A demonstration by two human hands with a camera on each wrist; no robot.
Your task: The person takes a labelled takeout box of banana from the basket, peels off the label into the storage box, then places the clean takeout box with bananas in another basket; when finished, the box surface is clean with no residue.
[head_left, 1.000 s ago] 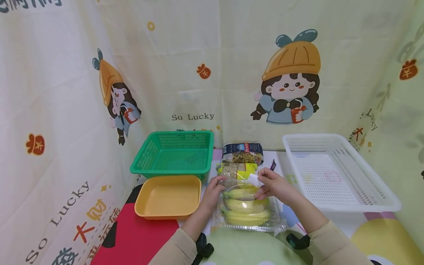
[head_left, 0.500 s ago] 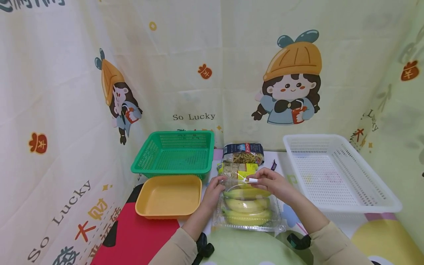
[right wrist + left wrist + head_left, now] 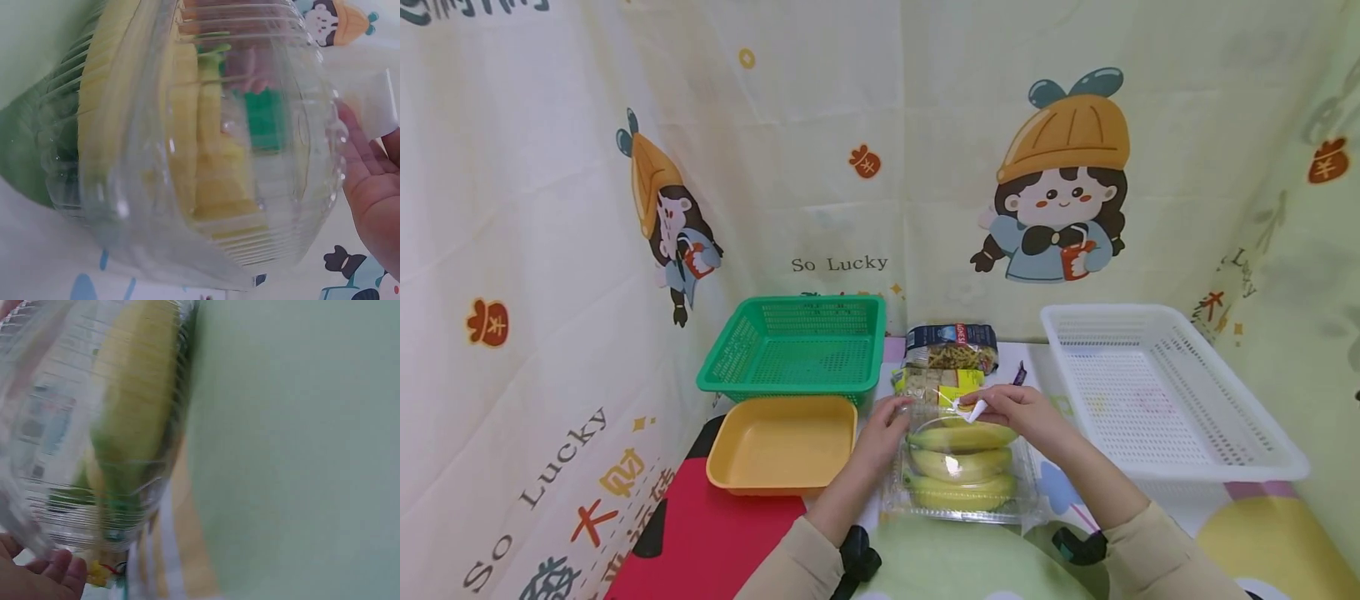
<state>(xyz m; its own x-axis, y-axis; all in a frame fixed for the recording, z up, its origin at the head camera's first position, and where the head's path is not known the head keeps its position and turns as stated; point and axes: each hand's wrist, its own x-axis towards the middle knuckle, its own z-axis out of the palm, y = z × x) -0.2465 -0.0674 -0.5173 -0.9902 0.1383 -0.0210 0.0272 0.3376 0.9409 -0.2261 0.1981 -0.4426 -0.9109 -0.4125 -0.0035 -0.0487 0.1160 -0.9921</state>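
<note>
A clear plastic clamshell box (image 3: 1026,502) lies in front of me in the head view, with several yellow bananas (image 3: 962,465) inside. My left hand (image 3: 880,440) grips its far left corner; in the left wrist view those fingers (image 3: 57,573) curl at the box's edge. Above the far side of the lid, my right hand (image 3: 1030,419) pinches a curled white paper label (image 3: 976,412). In the right wrist view the label (image 3: 380,103) sits between thumb and fingers, beside the lid. Printing shows through the box in the left wrist view.
Behind the box lie a yellow-labelled packet (image 3: 958,385), a pasta bag (image 3: 951,348) and a small dark wrapper (image 3: 1019,373). A green basket (image 3: 715,387) and an orange tub (image 3: 722,485) stand left, a white basket (image 3: 1262,462) right.
The right hand has lowered slightly, and the white label has turned from standing upright to lying curled and slanting toward the lid. The left hand and box have stayed in place.
</note>
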